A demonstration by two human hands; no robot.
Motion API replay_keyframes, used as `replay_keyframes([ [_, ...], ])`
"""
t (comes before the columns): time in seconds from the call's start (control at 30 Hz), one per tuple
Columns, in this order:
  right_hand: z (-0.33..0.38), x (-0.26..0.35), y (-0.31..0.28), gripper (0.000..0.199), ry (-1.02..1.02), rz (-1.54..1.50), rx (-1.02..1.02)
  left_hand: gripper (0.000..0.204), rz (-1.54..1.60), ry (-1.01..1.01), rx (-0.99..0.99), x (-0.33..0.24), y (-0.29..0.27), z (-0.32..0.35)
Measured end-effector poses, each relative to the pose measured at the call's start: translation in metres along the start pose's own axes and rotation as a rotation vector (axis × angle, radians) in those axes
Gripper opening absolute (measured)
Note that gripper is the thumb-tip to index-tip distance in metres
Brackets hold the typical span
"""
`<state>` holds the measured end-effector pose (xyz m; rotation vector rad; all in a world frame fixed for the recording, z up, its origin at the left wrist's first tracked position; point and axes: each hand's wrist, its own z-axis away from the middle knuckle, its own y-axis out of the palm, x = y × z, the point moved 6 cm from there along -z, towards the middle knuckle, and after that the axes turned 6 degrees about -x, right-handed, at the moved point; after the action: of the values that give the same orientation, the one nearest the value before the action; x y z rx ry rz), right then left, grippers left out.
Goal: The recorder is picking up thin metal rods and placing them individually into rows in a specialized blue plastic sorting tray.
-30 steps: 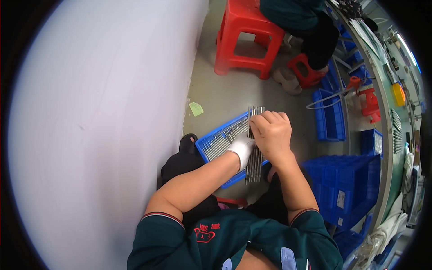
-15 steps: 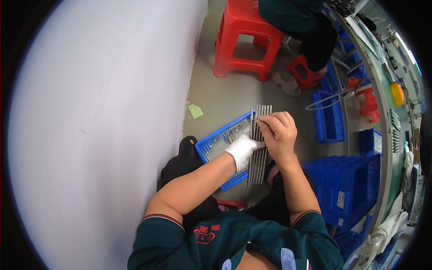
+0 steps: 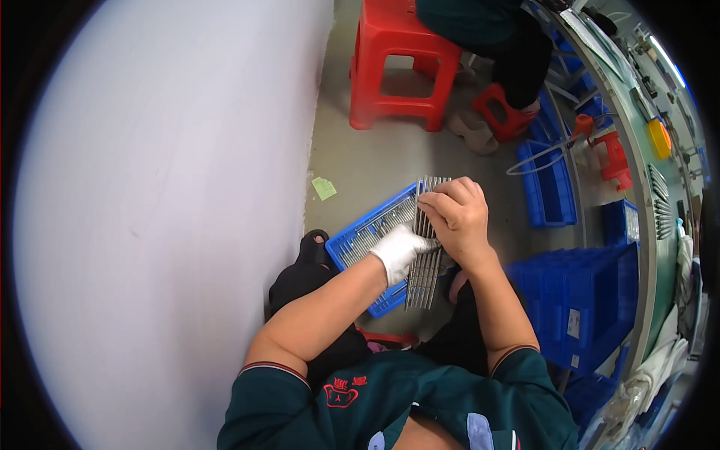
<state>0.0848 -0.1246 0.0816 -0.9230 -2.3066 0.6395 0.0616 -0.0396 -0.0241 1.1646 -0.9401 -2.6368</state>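
Observation:
My left hand (image 3: 397, 251), in a white glove with bare fingertips, is closed around a row of several thin metal rods (image 3: 423, 289). The rods stand side by side, roughly parallel, in front of me. My bare right hand (image 3: 460, 221) is over their far part, thumb and forefinger pinched together at the leftmost rods. Whether it grips one rod or more is hard to make out. Below and to the left sits a blue crate (image 3: 387, 302) with many more metal rods (image 3: 358, 244) lying in it; my left hand and the held rods cover part of it.
A white wall (image 3: 165, 225) rises along my left. Ahead stands a red stool (image 3: 367, 75) with a person (image 3: 517, 60) seated nearby. On the right are stacked blue bins (image 3: 562, 300) and a long green-topped workbench (image 3: 637, 142). A green paper scrap (image 3: 324, 188) lies on the floor.
The row of rods has tilted slightly, its near ends shifting left. Both hands have moved a little left, still at the rods. The whole view has shifted slightly.

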Motion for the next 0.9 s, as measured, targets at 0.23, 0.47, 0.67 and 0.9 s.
replay_keyframes([
  [0.23,-0.002,-0.004,-0.012,0.012,0.104,-0.099,-0.068,0.031,0.163,-0.111,0.037,-0.002,0.003,0.0],
  [0.47,0.004,-0.011,-0.006,0.007,0.301,-0.205,0.004,0.025,0.213,-0.029,0.009,-0.005,-0.004,-0.005],
  [0.67,0.009,-0.011,-0.002,0.007,0.24,-0.195,0.029,0.026,0.168,0.014,-0.003,-0.002,-0.004,-0.01],
  [0.9,0.003,0.008,-0.008,0.009,0.029,-0.034,0.013,0.026,0.12,0.055,-0.064,-0.005,-0.003,-0.008],
])
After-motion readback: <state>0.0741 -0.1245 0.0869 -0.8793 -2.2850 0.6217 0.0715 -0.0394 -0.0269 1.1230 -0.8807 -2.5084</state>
